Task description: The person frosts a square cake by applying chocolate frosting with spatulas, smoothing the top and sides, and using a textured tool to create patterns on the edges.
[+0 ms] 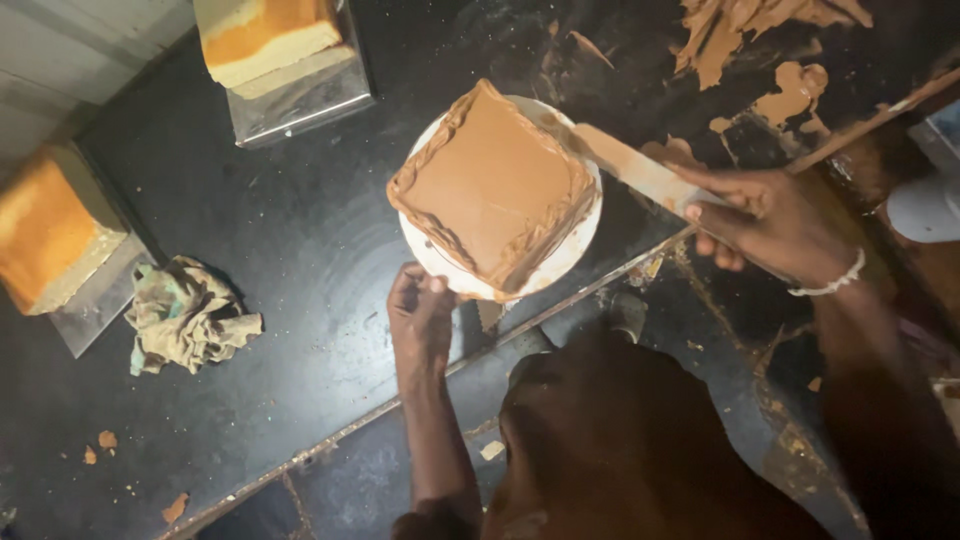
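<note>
Left hand (420, 310): fingers curled, gripping the near rim of the white round stand (440, 268). Right hand (775, 222): closed around the handle of a long spatula (630, 165), blade laid against the far-right side of the square brown-iced cake (492, 185) on the stand. Black bench (300, 250): crumpled cloth (188, 315) left of the stand; two un-iced cakes on foil boards, one beyond (268, 35), one far left (45, 230); icing smears (790, 95) right.

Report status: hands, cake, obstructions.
Left hand grips round white turntable. Right hand holds long metal spatula against square brown-frosted cake. Nothing blocking.
</note>
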